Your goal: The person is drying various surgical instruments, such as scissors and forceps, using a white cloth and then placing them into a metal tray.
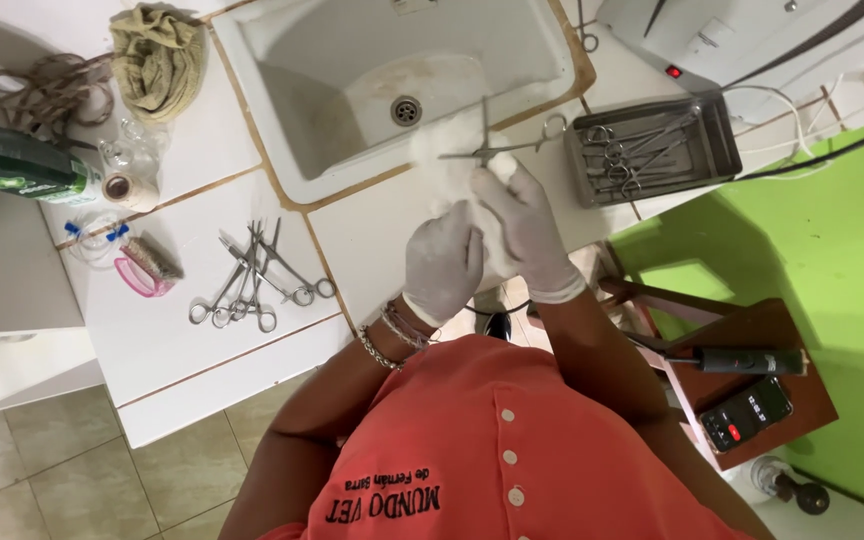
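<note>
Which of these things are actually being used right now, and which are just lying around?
In use: left hand, right hand, white cloth, scissor-like instrument.
Lying about: pile of instruments, metal tray, pink brush, green bottle, phone.

Single head-worn camera, looking steeply down, close above counter point(192, 340) and sink point(352, 90)

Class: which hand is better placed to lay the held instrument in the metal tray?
Probably the right hand: it grips the instrument, and the metal tray lies on its side. The left hand holds only white cloth.
</note>
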